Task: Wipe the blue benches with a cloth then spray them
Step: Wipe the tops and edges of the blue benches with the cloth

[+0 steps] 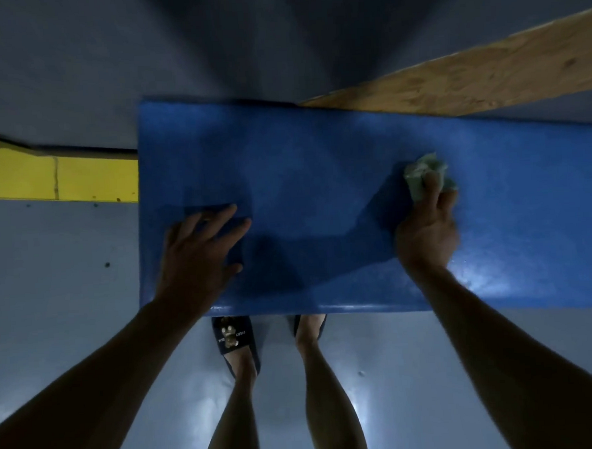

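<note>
Right hand (428, 231) blurred, perhaps gripping cloth (425, 174).

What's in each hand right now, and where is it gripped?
The right hand holds a bunched green cloth, fingers clamped over its near side. The left hand holds nothing; it lies flat on the bench.

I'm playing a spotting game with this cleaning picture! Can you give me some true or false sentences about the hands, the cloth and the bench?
1. The right hand holds a pale green cloth on the blue bench. True.
2. The left hand holds a spray bottle. False: it lies flat on the bench, empty.
3. A wooden plank lies behind the bench. True.
4. The cloth sits at the bench's left end. False: it is toward the right.
5. The person is barefoot. False: they are wearing dark slippers.
</note>
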Motion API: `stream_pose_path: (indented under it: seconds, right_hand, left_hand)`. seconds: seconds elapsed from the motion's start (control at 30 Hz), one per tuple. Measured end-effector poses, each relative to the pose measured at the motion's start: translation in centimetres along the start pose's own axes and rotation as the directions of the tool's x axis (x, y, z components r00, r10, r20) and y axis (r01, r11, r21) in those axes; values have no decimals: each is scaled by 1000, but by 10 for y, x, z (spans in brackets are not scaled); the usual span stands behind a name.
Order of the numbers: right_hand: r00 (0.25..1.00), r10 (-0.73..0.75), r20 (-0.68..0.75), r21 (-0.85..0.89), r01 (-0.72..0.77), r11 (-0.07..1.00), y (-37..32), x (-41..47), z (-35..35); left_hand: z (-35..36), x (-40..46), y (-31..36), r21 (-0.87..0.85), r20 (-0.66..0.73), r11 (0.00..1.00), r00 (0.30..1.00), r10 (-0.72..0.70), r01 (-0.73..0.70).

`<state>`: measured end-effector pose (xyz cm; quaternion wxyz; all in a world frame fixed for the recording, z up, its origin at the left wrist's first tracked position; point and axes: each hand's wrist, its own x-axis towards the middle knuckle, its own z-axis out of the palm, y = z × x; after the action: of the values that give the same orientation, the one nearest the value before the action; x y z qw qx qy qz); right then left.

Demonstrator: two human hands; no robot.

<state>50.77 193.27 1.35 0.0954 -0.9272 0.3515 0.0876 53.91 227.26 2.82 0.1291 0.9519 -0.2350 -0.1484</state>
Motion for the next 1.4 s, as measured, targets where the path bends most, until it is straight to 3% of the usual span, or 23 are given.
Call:
stream_pose_path:
  seconds: [0.07, 0.13, 0.17, 0.23, 0.27, 0.3, 0.33, 0.37, 0.47, 0.5, 0.6, 0.67, 0.73, 0.83, 0.9, 0.97, 1.1, 1.2, 1.3, 1.4]
  right_hand:
    - [1000, 5, -3, 54, -5, 999, -41, -17, 18]
    - [954, -296, -36, 130, 298, 946, -90, -40, 33]
    - [866, -498, -51, 119, 500, 858, -109, -50, 36]
    - [600, -800, 16, 34, 799, 600, -126, -50, 36]
    - [500, -864, 58, -10, 866, 501, -122, -38, 34]
    - [453, -887, 84, -52, 891, 450, -111, -22, 29]
    - [466, -880, 95, -93, 884, 458, -93, -4, 24]
    - [528, -844, 92, -120, 847, 517, -70, 15, 17]
    - [848, -530, 8, -121, 527, 841, 0, 54, -13]
    - [914, -405, 6, -113, 403, 908, 10, 58, -20]
    - [986, -162, -24, -59, 161, 985, -21, 53, -7]
    - [991, -130, -15, 38, 130, 991, -73, 40, 12]
    - [956, -295, -13, 149, 293, 944, -134, 21, 25]
    - [761, -648, -34, 76, 648, 758, -197, 1, 28]
    - [681, -733, 6, 17, 733, 681, -188, 11, 20]
    - [694, -720, 23, -24, 720, 693, -140, 35, 13]
    - [923, -383, 38, -73, 385, 920, -27, 77, -19]
    - [975, -220, 14, -81, 221, 972, -45, 71, -16]
    - [959, -252, 133, -21, 257, 966, -126, 44, 3]
    - [787, -573, 227, -19, 592, 806, -191, 19, 13]
  left_hand:
    - [-1, 1, -1, -13, -7, 1000, 1000, -1, 0]
    - [-3, 6, -1, -8, 17, 1000, 1000, -13, 13]
    - [-4, 9, 0, 3, 43, 1000, 999, -29, 29]
    - [-6, 14, 2, 25, 98, 997, 993, -71, 68]
    - [-6, 16, 3, 37, 120, 996, 989, -87, 83]
    - [-5, 17, 3, 45, 129, 995, 987, -98, 93]
    - [-5, 17, 3, 46, 124, 994, 987, -106, 101]
    - [-4, 17, 4, 42, 112, 994, 988, -109, 105]
    - [-4, 18, 5, 39, 82, 995, 992, -98, 95]
    - [-4, 19, 5, 44, 86, 995, 992, -94, 90]
    - [-4, 20, 5, 58, 100, 994, 990, -95, 90]
    - [-5, 20, 6, 50, 91, 994, 991, -98, 93]
    - [-5, 20, 6, 41, 81, 995, 992, -94, 91]
    - [-2, 19, 1, 2, 49, 998, 997, -64, 64]
    - [-1, 18, 0, 2, 32, 999, 999, -41, 41]
    - [-3, 18, 1, 18, 15, 999, 999, -40, 39]
    - [-6, 20, 7, 22, 36, 997, 997, -68, 68]
    - [-5, 22, 5, 16, 79, 995, 992, -97, 96]
    - [-2, 19, 3, 5, 60, 996, 994, -91, 91]
    - [-1, 18, 5, 20, 56, 995, 994, -96, 95]
